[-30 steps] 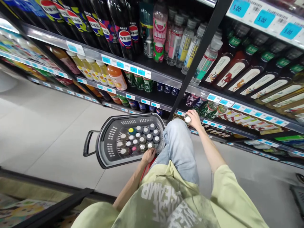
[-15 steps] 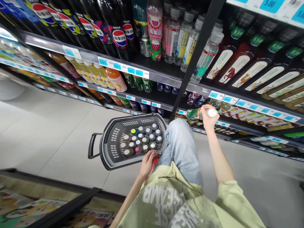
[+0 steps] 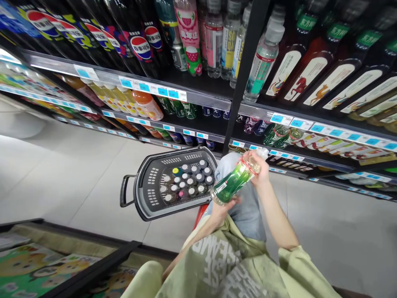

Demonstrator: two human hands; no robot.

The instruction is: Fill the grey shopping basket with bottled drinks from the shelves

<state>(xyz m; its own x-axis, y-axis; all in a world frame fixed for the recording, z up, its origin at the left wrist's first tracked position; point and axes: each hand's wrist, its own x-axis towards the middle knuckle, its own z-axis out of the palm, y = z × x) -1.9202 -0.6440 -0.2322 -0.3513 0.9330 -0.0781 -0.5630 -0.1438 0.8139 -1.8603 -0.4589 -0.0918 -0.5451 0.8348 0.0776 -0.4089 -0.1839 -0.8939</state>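
A clear plastic bottle with a green label and white cap (image 3: 233, 182) lies tilted across my lap, above my knee. My right hand (image 3: 260, 169) is closed around its upper part, near the cap. Underneath, at the base end, my left hand (image 3: 223, 208) presses against the bottle, its fingers partly hidden by it. Just left of the bottle stands a grey and black shopping basket (image 3: 141, 198) on the floor. Inside it, several upright bottles (image 3: 185, 178) show mostly white caps, with one yellow and one pink.
Shelves of drinks run along the front: large cola bottles (image 3: 141, 45), brown tea bottles (image 3: 305, 78) at right, green-labelled bottles (image 3: 281, 135) lower down. A black shelf post (image 3: 245, 66) divides them. Behind me at lower left is a low display (image 3: 37, 265). A red object (image 3: 200, 213) lies beside my leg.
My right hand has brought the bottle from the lower shelf toward my lap. My left hand has left the basket's edge and now touches the bottle's lower end.
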